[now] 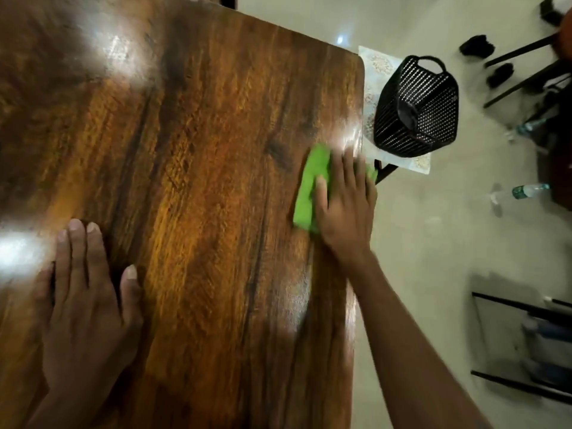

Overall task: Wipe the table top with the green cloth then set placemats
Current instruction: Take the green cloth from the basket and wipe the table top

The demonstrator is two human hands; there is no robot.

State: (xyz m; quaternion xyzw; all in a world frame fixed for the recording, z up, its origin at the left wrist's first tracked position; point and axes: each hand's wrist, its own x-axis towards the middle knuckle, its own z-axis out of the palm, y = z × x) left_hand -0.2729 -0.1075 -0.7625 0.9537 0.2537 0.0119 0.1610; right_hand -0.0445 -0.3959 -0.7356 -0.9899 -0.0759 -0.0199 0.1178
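Two bare hands work a glossy, dark-grained wooden table top (192, 168), seen from the head camera. Right hand (343, 209) lies flat, fingers spread, pressing a folded bright green cloth (311, 184) against the wood near the table's right edge; the cloth pokes out left of the thumb and beyond the fingertips. Left hand (83, 308) rests open, palm down, well to the left. Past the right fingertips, off the table, a black perforated plastic basket (416, 109) stands on pale patterned placemats (373, 75).
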